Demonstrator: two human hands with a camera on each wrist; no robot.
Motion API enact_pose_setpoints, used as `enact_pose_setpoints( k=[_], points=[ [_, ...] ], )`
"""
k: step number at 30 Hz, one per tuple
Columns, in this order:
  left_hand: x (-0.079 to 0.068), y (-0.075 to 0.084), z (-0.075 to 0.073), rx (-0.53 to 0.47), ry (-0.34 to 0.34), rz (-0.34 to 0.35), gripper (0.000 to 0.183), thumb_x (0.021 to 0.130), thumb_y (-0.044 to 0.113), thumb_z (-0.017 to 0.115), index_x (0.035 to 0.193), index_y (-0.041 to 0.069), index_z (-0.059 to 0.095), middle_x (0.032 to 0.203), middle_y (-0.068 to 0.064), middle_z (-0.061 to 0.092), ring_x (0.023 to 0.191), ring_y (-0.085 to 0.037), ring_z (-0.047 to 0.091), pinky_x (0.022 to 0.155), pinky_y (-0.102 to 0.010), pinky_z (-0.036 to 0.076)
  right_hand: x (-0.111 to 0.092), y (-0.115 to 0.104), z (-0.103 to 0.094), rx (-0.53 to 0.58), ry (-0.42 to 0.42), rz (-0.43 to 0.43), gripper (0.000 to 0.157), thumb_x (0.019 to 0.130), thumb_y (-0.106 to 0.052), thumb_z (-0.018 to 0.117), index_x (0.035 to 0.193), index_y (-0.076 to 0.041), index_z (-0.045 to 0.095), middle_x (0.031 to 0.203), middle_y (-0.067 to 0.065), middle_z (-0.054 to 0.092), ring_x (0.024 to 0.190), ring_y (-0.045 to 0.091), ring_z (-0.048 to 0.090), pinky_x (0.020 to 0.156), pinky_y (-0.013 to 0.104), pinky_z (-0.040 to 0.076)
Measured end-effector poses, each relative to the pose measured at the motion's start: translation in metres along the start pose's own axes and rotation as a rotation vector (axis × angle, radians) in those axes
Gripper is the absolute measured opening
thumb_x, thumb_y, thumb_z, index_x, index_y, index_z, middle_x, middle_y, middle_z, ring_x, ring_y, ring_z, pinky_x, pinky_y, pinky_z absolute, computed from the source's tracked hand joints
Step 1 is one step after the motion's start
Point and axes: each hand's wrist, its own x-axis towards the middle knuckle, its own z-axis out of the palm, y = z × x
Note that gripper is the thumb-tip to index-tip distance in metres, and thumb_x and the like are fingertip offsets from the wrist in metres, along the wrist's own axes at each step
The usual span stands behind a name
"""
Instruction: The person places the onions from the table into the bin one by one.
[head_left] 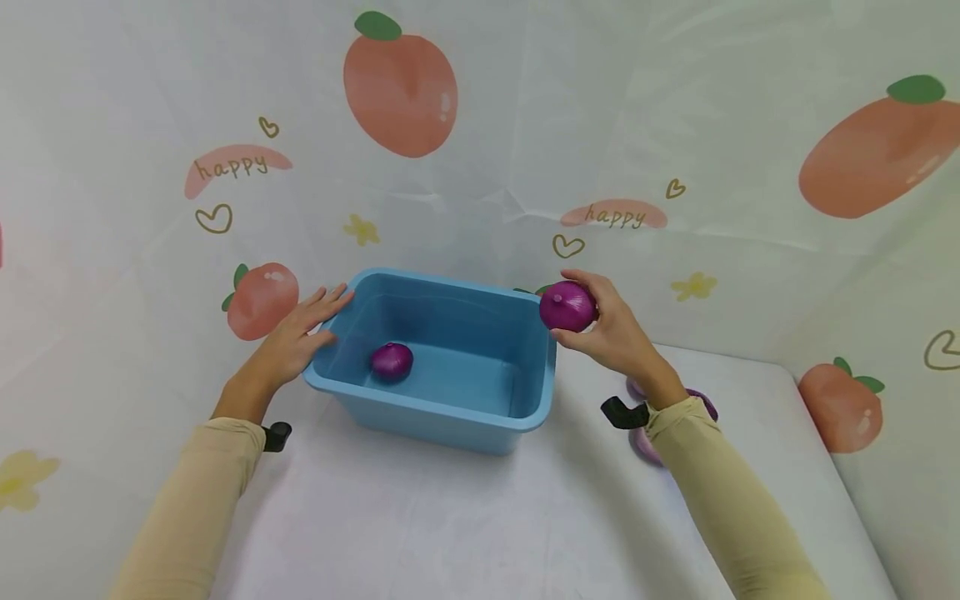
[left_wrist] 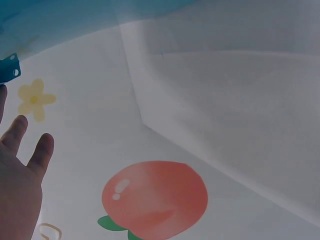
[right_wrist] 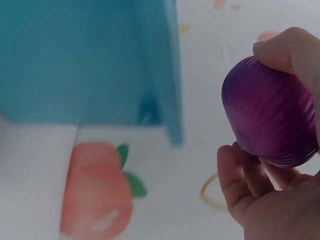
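Observation:
My right hand (head_left: 611, 329) grips a purple onion (head_left: 567, 307) between thumb and fingers, close to the right rim of a blue plastic bin (head_left: 442, 417). In the right wrist view the held onion (right_wrist: 270, 112) shows its ribbed purple skin, with the thumb on one side and fingers on the other. A second onion (head_left: 392, 362) lies on the floor of the bin, toward the left. On the bin's left rim rests my left hand (head_left: 296, 337), fingers extended. The left wrist view shows only part of that hand (left_wrist: 22, 185), its fingers spread.
More purple onions (head_left: 645, 446) lie on the white table (head_left: 450, 533) to the right, partly hidden behind my right forearm. A white backdrop (head_left: 480, 100) printed with fruit, hearts and flowers rises behind the bin.

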Motion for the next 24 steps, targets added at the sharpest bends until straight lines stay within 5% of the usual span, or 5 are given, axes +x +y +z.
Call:
enact_pose_setpoints(
  k=[13, 24],
  points=[
    [-0.003, 0.0, 0.002, 0.003, -0.003, -0.009, 0.065, 0.1, 0.026, 0.047, 0.161, 0.036, 0.028, 0.172, -0.002, 0.023, 0.16, -0.041, 0.009, 0.112, -0.083, 0.021, 0.057, -0.044, 0.027, 0.065, -0.086, -0.118, 0.081, 0.075, -0.015, 0.089, 0.143, -0.007, 0.046, 0.139, 0.011, 0.054, 0.123, 0.025, 0.059, 0.094, 0.045, 0.061],
    [-0.002, 0.003, -0.001, 0.006, -0.003, -0.018, 0.066, 0.099, 0.026, 0.047, 0.161, 0.036, 0.028, 0.172, -0.002, 0.022, 0.161, -0.04, 0.009, 0.111, -0.084, 0.021, 0.092, -0.053, 0.066, 0.117, -0.189, -0.097, 0.079, 0.077, -0.02, 0.087, 0.142, -0.008, 0.042, 0.139, 0.011, 0.056, 0.123, 0.024, 0.057, 0.093, 0.039, 0.062]
  ],
)
